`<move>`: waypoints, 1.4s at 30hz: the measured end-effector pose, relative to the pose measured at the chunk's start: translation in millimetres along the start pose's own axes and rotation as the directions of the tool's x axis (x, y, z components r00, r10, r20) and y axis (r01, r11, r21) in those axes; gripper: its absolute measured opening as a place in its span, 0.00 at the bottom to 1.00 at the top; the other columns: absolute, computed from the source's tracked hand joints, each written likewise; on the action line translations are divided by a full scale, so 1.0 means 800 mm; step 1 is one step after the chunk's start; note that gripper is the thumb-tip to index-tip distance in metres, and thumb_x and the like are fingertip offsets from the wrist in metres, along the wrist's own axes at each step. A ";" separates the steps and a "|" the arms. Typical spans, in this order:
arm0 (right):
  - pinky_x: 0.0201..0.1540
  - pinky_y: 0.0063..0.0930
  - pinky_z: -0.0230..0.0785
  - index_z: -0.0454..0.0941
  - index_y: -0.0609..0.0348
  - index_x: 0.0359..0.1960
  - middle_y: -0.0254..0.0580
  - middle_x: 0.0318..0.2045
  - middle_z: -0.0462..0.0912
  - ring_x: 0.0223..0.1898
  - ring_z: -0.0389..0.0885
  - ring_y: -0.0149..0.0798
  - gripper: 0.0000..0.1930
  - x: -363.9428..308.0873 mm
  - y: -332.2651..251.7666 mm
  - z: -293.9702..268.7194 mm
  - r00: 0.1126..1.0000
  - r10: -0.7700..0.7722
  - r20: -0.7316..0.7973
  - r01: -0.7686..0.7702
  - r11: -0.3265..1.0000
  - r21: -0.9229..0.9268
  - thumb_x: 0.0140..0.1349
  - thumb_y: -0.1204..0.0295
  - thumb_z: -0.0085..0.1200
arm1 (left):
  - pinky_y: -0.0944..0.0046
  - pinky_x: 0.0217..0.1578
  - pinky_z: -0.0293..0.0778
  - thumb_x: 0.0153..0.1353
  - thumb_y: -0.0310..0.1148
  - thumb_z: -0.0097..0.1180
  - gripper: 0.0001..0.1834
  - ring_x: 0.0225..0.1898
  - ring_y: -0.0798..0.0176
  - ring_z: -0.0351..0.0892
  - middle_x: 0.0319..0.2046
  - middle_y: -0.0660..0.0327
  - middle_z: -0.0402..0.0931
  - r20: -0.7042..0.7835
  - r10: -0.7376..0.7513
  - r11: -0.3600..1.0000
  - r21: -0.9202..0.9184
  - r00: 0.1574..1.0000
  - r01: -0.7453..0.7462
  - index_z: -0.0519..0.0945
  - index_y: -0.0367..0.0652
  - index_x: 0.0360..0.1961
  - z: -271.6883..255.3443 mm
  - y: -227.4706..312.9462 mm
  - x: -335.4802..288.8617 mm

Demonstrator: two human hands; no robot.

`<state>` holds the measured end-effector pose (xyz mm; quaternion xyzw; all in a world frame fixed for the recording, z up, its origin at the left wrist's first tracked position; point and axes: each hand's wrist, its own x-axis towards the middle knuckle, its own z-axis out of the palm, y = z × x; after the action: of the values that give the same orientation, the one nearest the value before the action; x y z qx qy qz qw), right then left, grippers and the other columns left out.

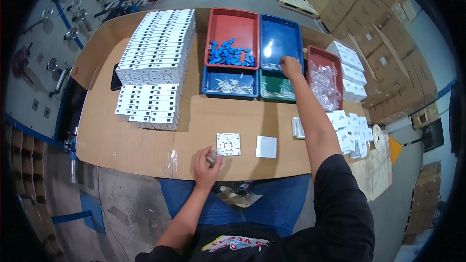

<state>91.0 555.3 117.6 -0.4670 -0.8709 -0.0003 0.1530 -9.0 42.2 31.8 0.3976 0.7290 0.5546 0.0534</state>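
Observation:
My left hand (205,170) is curled around a small clear plastic packet (212,157) at the near edge of the cardboard-covered table. Just beside it lies a white square plate with a patterned, cut-out face (228,144). A plain white square cover (266,147) rests to the right of that plate. Stretched far forward, my right hand (291,67) reaches the near end of a blue tray (280,34), its fingers pinched together. Small pale parts (272,66) lie there by the fingertips. Whatever those fingers hold is too small to make out.
Tall stacks of white boxes (155,53) stand at the left, beside a dark phone (115,78). Around the middle are a red tray (234,22) with blue pieces, a blue tray (206,85), a green tray (276,98) and a red tray (315,54) of clear packets. White pieces (345,138) lie right.

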 end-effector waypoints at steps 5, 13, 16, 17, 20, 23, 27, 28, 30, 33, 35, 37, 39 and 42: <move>0.48 0.46 0.78 0.89 0.47 0.36 0.46 0.40 0.88 0.46 0.86 0.52 0.09 0.028 0.020 0.022 0.988 -0.049 0.145 0.061 0.995 -0.083 0.56 0.72 0.58 | 0.57 0.44 0.79 0.53 0.31 0.75 0.26 0.42 0.51 0.82 0.42 0.52 0.79 -0.014 -0.022 1.000 -0.005 1.000 0.022 0.79 0.37 0.52 0.004 0.003 0.001; 0.51 0.45 0.77 0.87 0.52 0.34 0.48 0.44 0.83 0.49 0.82 0.54 0.06 0.043 0.018 0.015 0.956 -0.201 0.213 0.230 0.966 -0.121 0.58 0.70 0.57 | 0.58 0.44 0.79 0.53 0.31 0.75 0.26 0.42 0.51 0.82 0.42 0.52 0.79 -0.011 0.004 1.000 0.023 1.000 -0.004 0.78 0.37 0.52 0.004 0.002 0.001; 0.51 0.45 0.77 0.86 0.52 0.35 0.49 0.45 0.83 0.49 0.82 0.55 0.06 0.049 0.036 0.015 0.957 -0.189 0.219 0.209 0.975 -0.071 0.58 0.70 0.57 | 0.58 0.43 0.79 0.53 0.31 0.75 0.26 0.42 0.51 0.82 0.42 0.52 0.79 -0.015 0.025 1.000 0.019 1.000 -0.025 0.79 0.37 0.52 0.006 0.006 0.008; 0.51 0.46 0.77 0.86 0.52 0.35 0.49 0.45 0.83 0.49 0.82 0.56 0.06 0.051 0.038 0.013 0.954 -0.185 0.235 0.200 0.979 -0.044 0.58 0.71 0.58 | 0.58 0.43 0.79 0.53 0.31 0.75 0.26 0.42 0.51 0.82 0.42 0.52 0.79 -0.018 0.028 0.999 0.020 0.999 -0.028 0.79 0.37 0.52 0.006 0.004 0.007; 0.51 0.43 0.76 0.86 0.55 0.35 0.49 0.43 0.83 0.46 0.82 0.55 0.06 0.044 0.029 0.022 0.953 -0.219 0.210 0.228 0.973 -0.018 0.54 0.75 0.61 | 0.58 0.43 0.79 0.53 0.31 0.74 0.26 0.42 0.51 0.82 0.42 0.52 0.79 -0.025 0.048 0.998 0.033 0.999 -0.047 0.79 0.37 0.52 0.005 -0.001 0.006; 0.51 0.44 0.76 0.86 0.54 0.35 0.49 0.45 0.83 0.48 0.82 0.54 0.07 0.038 0.007 0.010 0.940 -0.243 0.238 0.272 0.957 -0.097 0.55 0.75 0.60 | 0.57 0.43 0.79 0.53 0.31 0.74 0.26 0.42 0.51 0.82 0.42 0.52 0.79 -0.003 0.038 0.997 0.066 0.999 -0.038 0.79 0.37 0.52 0.002 0.001 0.002; 0.51 0.45 0.76 0.86 0.55 0.34 0.48 0.45 0.83 0.49 0.82 0.54 0.06 0.037 0.016 0.010 0.943 -0.235 0.238 0.274 0.950 -0.148 0.56 0.73 0.61 | 0.57 0.43 0.79 0.53 0.32 0.74 0.26 0.41 0.51 0.82 0.42 0.53 0.80 -0.011 0.062 0.997 0.049 0.998 -0.062 0.79 0.38 0.52 0.006 0.003 -0.001; 0.49 0.45 0.76 0.85 0.55 0.34 0.49 0.44 0.83 0.48 0.83 0.55 0.05 0.035 0.017 0.008 0.953 -0.217 0.212 0.241 0.966 -0.093 0.57 0.72 0.60 | 0.57 0.42 0.79 0.53 0.33 0.74 0.26 0.41 0.51 0.82 0.41 0.53 0.80 -0.007 0.061 0.996 0.066 0.998 -0.060 0.79 0.38 0.52 0.004 0.002 -0.003; 0.48 0.46 0.76 0.84 0.56 0.34 0.49 0.42 0.84 0.48 0.84 0.55 0.05 0.029 0.019 0.009 0.960 -0.199 0.196 0.210 0.977 -0.035 0.58 0.71 0.60 | 0.57 0.42 0.79 0.53 0.33 0.74 0.25 0.41 0.51 0.82 0.41 0.53 0.80 -0.011 0.056 0.996 0.071 0.998 -0.055 0.80 0.38 0.51 0.004 0.001 -0.006; 0.45 0.47 0.76 0.82 0.57 0.35 0.52 0.38 0.86 0.43 0.85 0.57 0.07 0.018 0.022 0.006 0.993 -0.115 -0.024 0.118 0.979 0.168 0.61 0.68 0.60 | 0.55 0.42 0.79 0.53 0.34 0.74 0.25 0.42 0.50 0.82 0.41 0.53 0.80 -0.022 0.058 0.993 0.106 0.998 -0.055 0.80 0.39 0.51 0.002 -0.003 -0.012; 0.46 0.44 0.77 0.83 0.58 0.37 0.54 0.37 0.87 0.42 0.86 0.56 0.08 0.016 0.054 0.003 0.993 -0.085 -0.077 0.103 0.955 0.278 0.61 0.68 0.61 | 0.54 0.43 0.79 0.52 0.34 0.75 0.24 0.42 0.49 0.82 0.42 0.54 0.81 -0.020 0.104 0.988 0.121 0.994 -0.101 0.81 0.40 0.50 0.009 -0.010 -0.008; 0.45 0.33 0.76 0.84 0.62 0.39 0.49 0.36 0.88 0.39 0.86 0.42 0.09 -0.006 0.041 -0.004 0.980 -0.109 -0.168 0.175 0.873 0.456 0.63 0.69 0.62 | 0.53 0.44 0.79 0.52 0.34 0.75 0.24 0.44 0.48 0.82 0.43 0.54 0.82 -0.038 0.122 0.987 0.110 0.992 -0.117 0.81 0.41 0.50 0.008 -0.014 -0.007; 0.44 0.26 0.74 0.86 0.64 0.42 0.43 0.35 0.88 0.38 0.84 0.33 0.10 -0.046 0.000 -0.027 0.989 -0.054 -0.135 0.127 0.771 0.624 0.65 0.70 0.62 | 0.54 0.45 0.78 0.52 0.35 0.75 0.26 0.44 0.49 0.82 0.43 0.54 0.83 -0.050 0.140 0.983 0.129 0.989 -0.133 0.81 0.39 0.51 0.006 -0.011 0.001; 0.39 0.19 0.69 0.88 0.60 0.45 0.31 0.34 0.87 0.33 0.77 0.23 0.10 -0.156 -0.048 -0.036 0.997 0.048 0.065 -0.081 0.615 0.784 0.67 0.69 0.62 | 0.55 0.45 0.77 0.52 0.37 0.75 0.27 0.44 0.51 0.83 0.42 0.55 0.83 -0.043 0.136 0.981 0.147 0.990 -0.128 0.81 0.38 0.52 0.003 0.000 0.013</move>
<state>131.6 427.7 117.2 -0.3839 -0.7688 0.3947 0.3254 -14.7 50.5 34.6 0.4330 0.7404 0.5132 -0.0318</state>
